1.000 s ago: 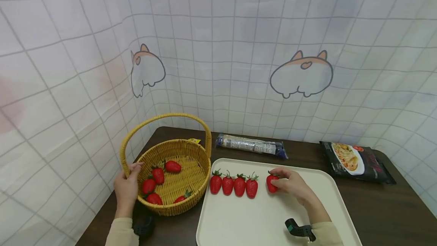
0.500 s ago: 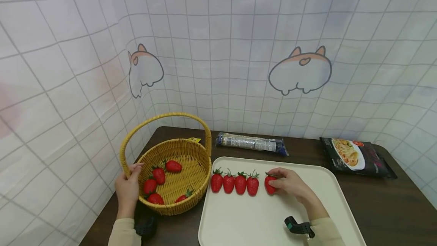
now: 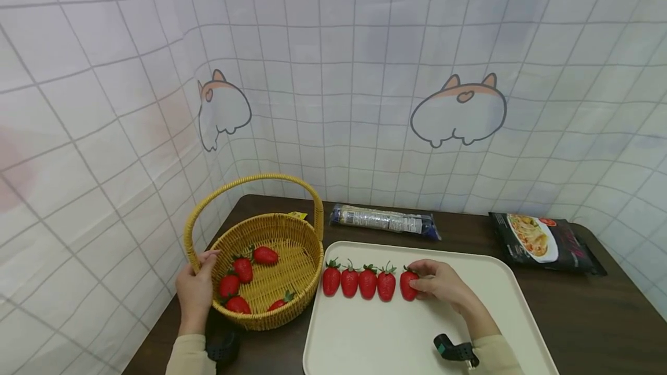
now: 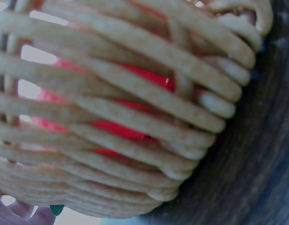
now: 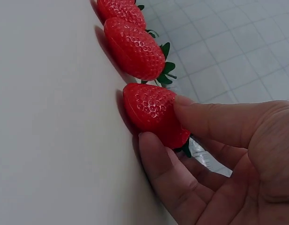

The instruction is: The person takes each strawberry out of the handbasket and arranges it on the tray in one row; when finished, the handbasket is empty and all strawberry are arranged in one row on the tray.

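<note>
My right hand point(image 3: 443, 285) pinches a red strawberry point(image 5: 151, 110) between thumb and fingers on the white tray point(image 3: 375, 340). That strawberry is the rightmost of a row, close beside its neighbour strawberry point(image 3: 386, 286). The row runs along the tray's upper left, green leaves pointing to the back. At the left, my left hand point(image 3: 195, 291) grips the rim of a yellow wicker basket point(image 3: 292, 300) near the foot of its arched handle. Several strawberries point(image 3: 242, 269) lie inside the basket. In the left wrist view the weave fills most of the picture, and red shows through it.
Behind the tray lies a clear and blue long packet point(image 3: 383, 220). A black food packet point(image 3: 544, 245) with a noodle picture lies at the back right of the dark table point(image 3: 599, 317). A white gridded curtain point(image 3: 365, 103) hangs behind.
My right hand has slid the pinched strawberry left, closer to the row. The left hand has stayed on the basket. The head view has shifted slightly.
</note>
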A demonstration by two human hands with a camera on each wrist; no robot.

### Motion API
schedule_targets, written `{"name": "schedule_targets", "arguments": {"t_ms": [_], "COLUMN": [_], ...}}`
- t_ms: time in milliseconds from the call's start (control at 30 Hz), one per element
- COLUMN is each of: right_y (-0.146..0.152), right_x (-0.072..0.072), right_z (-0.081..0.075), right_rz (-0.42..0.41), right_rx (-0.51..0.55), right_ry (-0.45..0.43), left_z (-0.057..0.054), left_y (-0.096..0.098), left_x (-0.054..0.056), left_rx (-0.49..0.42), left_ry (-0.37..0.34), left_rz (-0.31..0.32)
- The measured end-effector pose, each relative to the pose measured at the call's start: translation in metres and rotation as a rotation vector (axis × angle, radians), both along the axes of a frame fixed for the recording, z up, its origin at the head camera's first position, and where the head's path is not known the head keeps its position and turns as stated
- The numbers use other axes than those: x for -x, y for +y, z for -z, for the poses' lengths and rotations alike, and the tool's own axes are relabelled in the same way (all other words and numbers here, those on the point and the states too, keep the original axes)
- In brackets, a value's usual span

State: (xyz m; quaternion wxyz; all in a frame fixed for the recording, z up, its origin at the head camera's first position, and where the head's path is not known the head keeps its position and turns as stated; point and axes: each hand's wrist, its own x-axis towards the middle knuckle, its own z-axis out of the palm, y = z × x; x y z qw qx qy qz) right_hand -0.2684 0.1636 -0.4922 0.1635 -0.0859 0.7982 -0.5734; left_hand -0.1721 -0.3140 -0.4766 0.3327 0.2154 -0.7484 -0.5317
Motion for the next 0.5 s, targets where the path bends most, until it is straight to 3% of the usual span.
{"name": "schedule_targets", "arguments": {"t_ms": [500], "right_y": [-0.0048], "right_x": [-0.0033], "right_z": [-0.0037], "right_rz": [-0.047], "right_rx": [0.024], "right_ry": [0.008], "left_z": [-0.0020], "left_y": [0.0012], "left_x": [-0.0008], "left_rx": [-0.005], "left_ry": [0.003], "left_rz": [0.004]}}
